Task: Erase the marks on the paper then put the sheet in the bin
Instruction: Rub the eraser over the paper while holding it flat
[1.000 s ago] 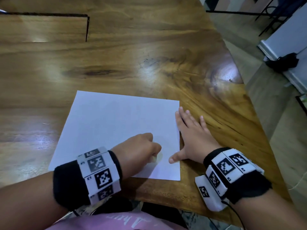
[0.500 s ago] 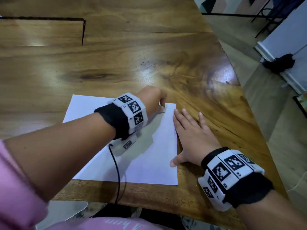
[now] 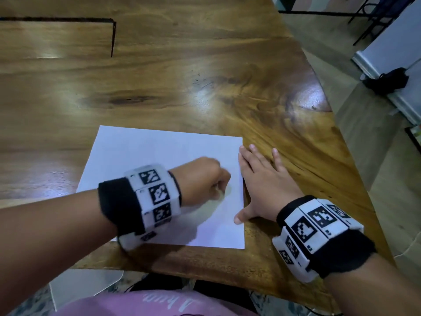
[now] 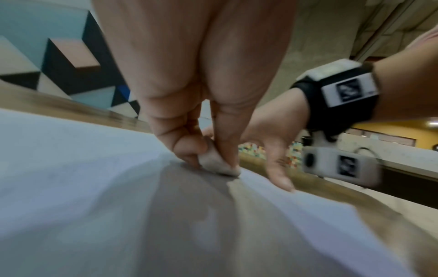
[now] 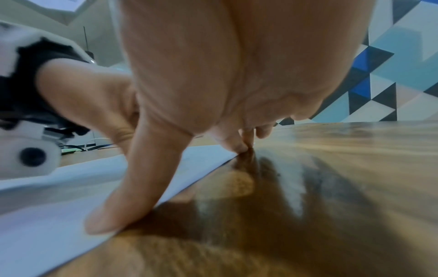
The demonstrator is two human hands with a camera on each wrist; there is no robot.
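A white sheet of paper (image 3: 145, 160) lies flat near the front edge of the wooden table (image 3: 182, 76). My left hand (image 3: 208, 179) is curled over the sheet's right part and pinches a small white eraser (image 4: 217, 163) between thumb and fingers, its end pressed on the paper (image 4: 71, 178). My right hand (image 3: 262, 179) lies flat with straight fingers along the sheet's right edge, thumb on the paper (image 5: 47, 206) and fingers on the wood. No marks are readable on the sheet. No bin is in view.
The table's right edge runs diagonally beside my right hand, with floor beyond (image 3: 376, 137). A black bag (image 3: 387, 80) lies by a white wall base at far right. A dark seam (image 3: 112, 37) cuts the tabletop at far left.
My left hand, holding the eraser, went from the sheet's near right part to its far right corner, then came back toward me to the middle right. The right hand stayed put.
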